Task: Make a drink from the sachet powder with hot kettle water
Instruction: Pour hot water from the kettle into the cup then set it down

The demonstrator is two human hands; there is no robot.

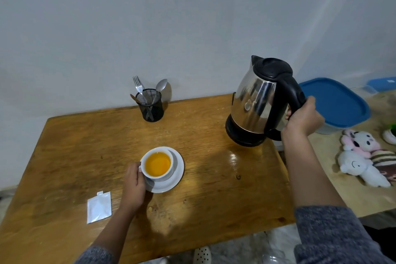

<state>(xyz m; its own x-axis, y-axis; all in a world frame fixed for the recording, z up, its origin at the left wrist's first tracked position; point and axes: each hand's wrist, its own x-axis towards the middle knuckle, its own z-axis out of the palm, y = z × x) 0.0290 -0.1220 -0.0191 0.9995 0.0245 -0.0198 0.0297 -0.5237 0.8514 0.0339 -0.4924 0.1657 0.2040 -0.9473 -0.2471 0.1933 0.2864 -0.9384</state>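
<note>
Your right hand (304, 117) is clenched around the black handle of the steel kettle (260, 103), which you hold off the wooden table (203, 199), slightly tilted, above the far right corner. Lid down, spout facing the wall.

Your left hand (134, 186) grips the near-left side of the white cup (158, 164); fingers curl at its rim and wall. Cup sits on a white saucer (176, 174), mid-table, well apart from the kettle. Cup holds orange liquid nearly to the brim.

Sachet (99, 207): silver, torn at the top corner, lying flat on the table to the left of your left wrist, near the front edge.

Back of table, by the wall: black mesh holder (152, 109) with a fork (138, 85) and spoon (161, 85) standing in it.

Off to the right, beyond the kettle: blue-lidded container (336, 103); soft toys (364, 156) lying nearer you on a lower surface
</note>
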